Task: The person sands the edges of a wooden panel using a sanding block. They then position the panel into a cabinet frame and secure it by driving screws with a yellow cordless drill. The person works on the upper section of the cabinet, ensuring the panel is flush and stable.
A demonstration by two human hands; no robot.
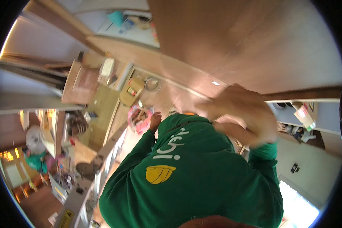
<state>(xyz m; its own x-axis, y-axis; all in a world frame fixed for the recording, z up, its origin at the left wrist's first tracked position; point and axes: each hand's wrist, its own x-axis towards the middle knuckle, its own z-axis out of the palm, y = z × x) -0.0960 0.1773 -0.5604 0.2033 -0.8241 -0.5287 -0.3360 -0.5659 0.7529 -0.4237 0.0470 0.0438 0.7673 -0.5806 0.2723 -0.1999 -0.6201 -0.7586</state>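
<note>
At far left, a long grey metal rail bearing a yellow label (74,201) slants up toward the middle. Above it is a reddish-brown wooden panel (79,84). Further right, an open brown cardboard box (126,98) sits just above a round pink-rimmed container (131,121), which is filled with brown pieces and lies just left of the left hand (155,120). That hand hangs loose, with nothing seen in its fingers. The person's green sweatshirt with a yellow print (190,178) fills the centre. The right hand (247,110) is raised close to the camera and heavily blurred; I cannot tell whether it grips anything. At far right, a white-and-tan carton (305,116) rests among objects on a shelf.
</note>
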